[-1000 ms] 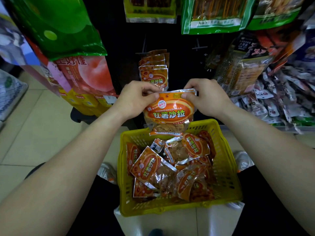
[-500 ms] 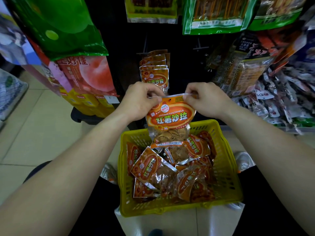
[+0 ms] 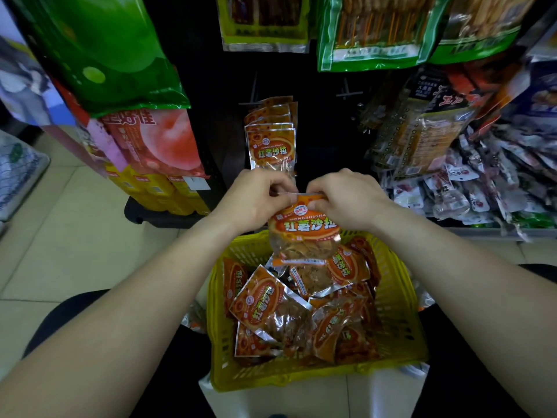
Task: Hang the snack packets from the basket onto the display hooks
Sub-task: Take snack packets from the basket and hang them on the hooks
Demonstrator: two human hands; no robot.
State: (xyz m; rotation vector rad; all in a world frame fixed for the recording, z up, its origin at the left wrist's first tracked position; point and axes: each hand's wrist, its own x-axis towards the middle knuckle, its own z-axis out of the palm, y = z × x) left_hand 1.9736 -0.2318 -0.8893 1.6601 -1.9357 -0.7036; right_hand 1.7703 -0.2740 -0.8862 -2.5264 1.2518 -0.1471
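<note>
step: getting ready to hang | held packet (image 3: 303, 227) is pinched at its top edge by left grip (image 3: 256, 200) and right grip (image 3: 346, 200), likely so the top can be lined up | hung packets (image 3: 271, 146) are seen just beyond the grips | basket (image 3: 401, 297) of more packets is set right below

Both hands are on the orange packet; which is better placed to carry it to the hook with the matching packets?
Probably the left hand: it pinches the top edge of the held packet just below the hanging packets, while the right hand sits farther aside.
</note>
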